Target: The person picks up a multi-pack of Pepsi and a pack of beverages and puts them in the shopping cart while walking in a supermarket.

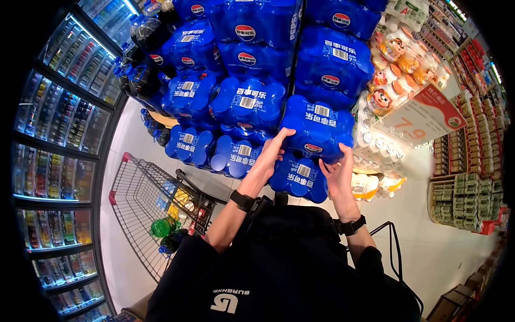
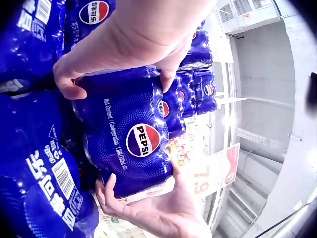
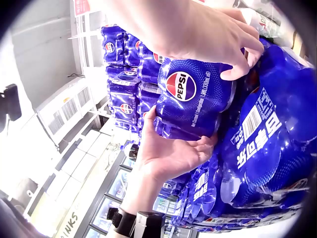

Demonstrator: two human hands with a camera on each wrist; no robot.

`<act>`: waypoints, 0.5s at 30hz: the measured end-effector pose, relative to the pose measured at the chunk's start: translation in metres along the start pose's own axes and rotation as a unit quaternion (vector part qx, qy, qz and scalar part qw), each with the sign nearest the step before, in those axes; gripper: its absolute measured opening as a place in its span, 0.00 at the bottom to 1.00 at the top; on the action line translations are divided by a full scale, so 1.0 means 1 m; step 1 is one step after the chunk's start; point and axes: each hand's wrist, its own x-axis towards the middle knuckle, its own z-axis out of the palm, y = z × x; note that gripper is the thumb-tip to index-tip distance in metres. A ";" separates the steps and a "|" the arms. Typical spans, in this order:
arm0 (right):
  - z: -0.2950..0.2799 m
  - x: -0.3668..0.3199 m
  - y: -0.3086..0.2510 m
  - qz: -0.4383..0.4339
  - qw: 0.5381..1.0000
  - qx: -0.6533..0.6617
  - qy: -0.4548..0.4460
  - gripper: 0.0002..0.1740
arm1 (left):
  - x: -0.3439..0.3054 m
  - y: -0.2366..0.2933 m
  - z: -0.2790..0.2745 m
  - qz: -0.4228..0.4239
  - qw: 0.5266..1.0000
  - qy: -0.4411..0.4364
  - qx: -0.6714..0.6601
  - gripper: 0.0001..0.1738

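Note:
Between my two hands is a blue shrink-wrapped six-pack of Pepsi cans [image 1: 317, 124], its round Pepsi logo facing me in both wrist views. My left hand [image 1: 270, 154] grips one end, thumb up along the top edge and fingers curled round the lower corner. At the opposite end my right hand [image 1: 339, 173] holds the pack the same way, its fingertips bent under the bottom edge in the right wrist view. Just below it in the head view sits another Pepsi six-pack [image 1: 300, 177]. More blue packs [image 1: 248, 101] are stacked to the left and behind.
A wire shopping cart [image 1: 134, 198] holding a green bottle [image 1: 161, 227] and other goods stands at my left, before lit drink coolers [image 1: 59, 115]. Right of the stack are shrink-wrapped bottles [image 1: 383, 96], a price sign [image 1: 416, 121] reading 7.9, and stocked shelves [image 1: 472, 139].

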 end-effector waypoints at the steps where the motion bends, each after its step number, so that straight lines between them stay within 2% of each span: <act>1: -0.003 -0.005 0.000 0.003 1.000 -0.002 -0.010 0.29 | -0.009 0.002 0.000 0.002 1.000 -0.009 0.001 0.45; 4: -0.018 -0.014 0.000 0.027 0.999 -0.007 -0.038 0.24 | -0.030 -0.002 -0.006 -0.018 0.999 -0.033 0.003 0.32; 7: -0.029 -0.031 -0.005 0.034 0.998 -0.022 -0.048 0.21 | -0.045 -0.015 -0.009 -0.026 0.998 -0.025 0.041 0.46; 11: -0.047 -0.040 -0.005 0.072 0.994 -0.046 -0.067 0.20 | -0.074 -0.019 -0.012 -0.047 0.997 -0.059 0.001 0.44; 15: -0.057 -0.045 -0.001 0.096 0.990 -0.058 -0.088 0.19 | -0.087 -0.029 -0.016 -0.060 0.997 -0.052 -0.015 0.41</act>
